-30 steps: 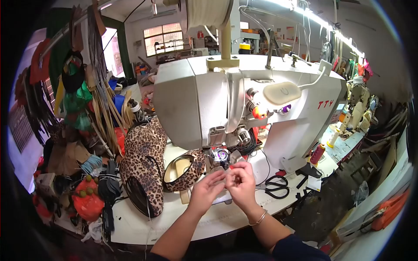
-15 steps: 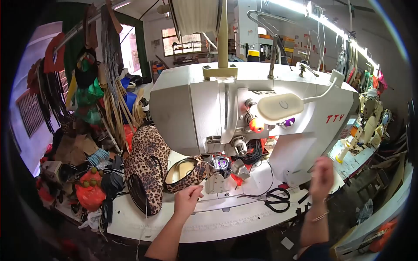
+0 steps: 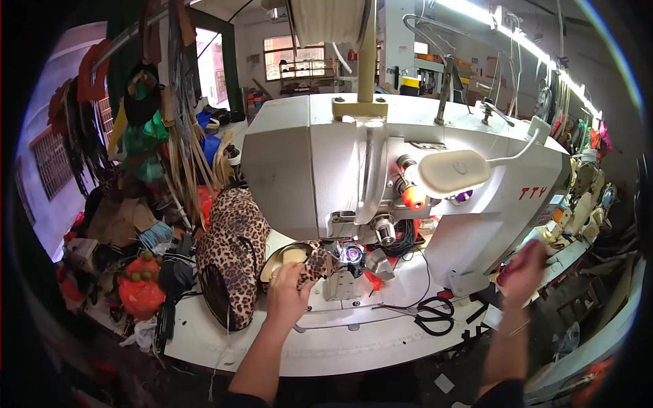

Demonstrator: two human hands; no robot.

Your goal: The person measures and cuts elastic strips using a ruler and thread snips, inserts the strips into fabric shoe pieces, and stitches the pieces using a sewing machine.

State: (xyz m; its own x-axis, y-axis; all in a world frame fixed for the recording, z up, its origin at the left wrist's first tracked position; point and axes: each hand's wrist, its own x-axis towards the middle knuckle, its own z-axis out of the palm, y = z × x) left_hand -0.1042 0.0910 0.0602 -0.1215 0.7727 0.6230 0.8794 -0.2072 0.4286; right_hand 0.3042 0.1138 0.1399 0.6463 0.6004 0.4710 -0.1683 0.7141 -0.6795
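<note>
A small leopard-print piece (image 3: pixel 317 262) with a pale-lined round opening sits on the sewing machine's bed, beside the needle area. My left hand (image 3: pixel 287 294) is at its near rim, fingers bent over the edge into the opening and thumb outside. To its left lies a larger leopard-print piece (image 3: pixel 235 238) with a dark-edged opening. My right hand (image 3: pixel 525 279) is raised off the machine's right side, smeared by motion. Something dark red shows at its fingers, too blurred to name. Black-handled scissors (image 3: pixel 434 316) lie between the hands on the white table (image 3: pixel 326 357).
The white sewing machine (image 3: pixel 408 163) fills the middle, with a lamp (image 3: pixel 454 170) on its front. Black cord (image 3: pixel 401 241) lies coiled behind the bed. A red bag (image 3: pixel 141 289) and hanging strips (image 3: pixel 180 129) crowd the left. Another cluttered bench (image 3: pixel 561 251) stands at right.
My left hand has moved from in front of the small leopard-print piece onto its rim. My right hand has shifted right, and dark red now shows at it. The view has shifted slightly.
</note>
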